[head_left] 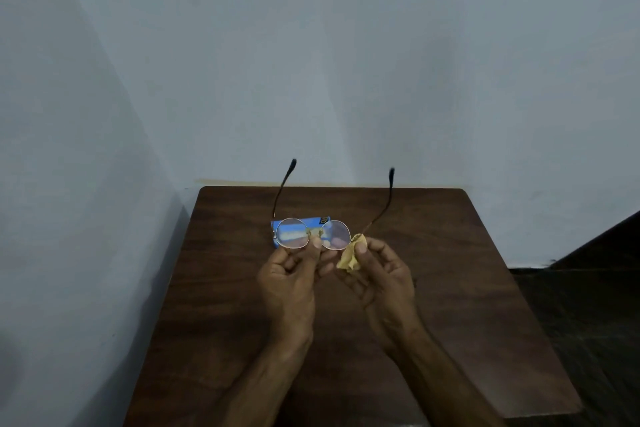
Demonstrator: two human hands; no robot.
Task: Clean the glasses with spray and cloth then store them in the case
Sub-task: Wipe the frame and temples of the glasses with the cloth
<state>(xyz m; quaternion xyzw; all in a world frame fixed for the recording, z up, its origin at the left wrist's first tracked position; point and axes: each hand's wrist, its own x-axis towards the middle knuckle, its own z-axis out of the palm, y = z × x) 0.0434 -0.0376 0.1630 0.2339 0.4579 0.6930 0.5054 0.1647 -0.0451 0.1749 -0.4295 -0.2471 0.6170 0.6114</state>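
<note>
The glasses [315, 230] are held up over the far middle of the table [450, 288], arms unfolded and pointing toward the wall [346, 62]. The left hand [287, 274] pinches them at the bridge, and the right hand [384, 274] grips a crumpled yellow cloth [348, 258] against the outer edge of the lens on its side. This looks like the wiping step. Next, the cloth probably has to rub across each lens lightly while the thin frame is kept steady. What seems to be the blue case [323, 220] lies on the table just behind, partly hidden by the lenses; I cannot tell whether it is open. Bare table lies on both sides, with a wall close along its left edge.
</note>
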